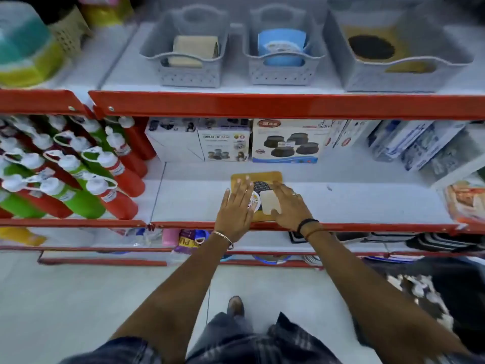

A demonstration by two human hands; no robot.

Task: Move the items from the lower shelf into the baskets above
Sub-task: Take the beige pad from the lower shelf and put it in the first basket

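Note:
A yellow carded pack [258, 177] with a black scrubber and a pale sponge lies flat on the lower shelf [354, 203], near its front edge. My left hand [235, 210] rests on the pack's left side, fingers spread. My right hand [287, 206] lies on its right side, partly over the pale sponge. Neither hand has lifted it. On the shelf above stand three grey baskets: the left basket [183, 74] holds a beige item, the middle basket [282, 72] holds a blue item, and the larger right basket [393, 77] holds a yellow pack with a black scrubber.
Red and green bottles with white caps [78, 174] fill the lower shelf on the left. Product boxes [284, 141] line the back of the shelf. More packaged goods [420, 148] sit at the right. A red shelf rail [288, 106] runs between the shelf levels.

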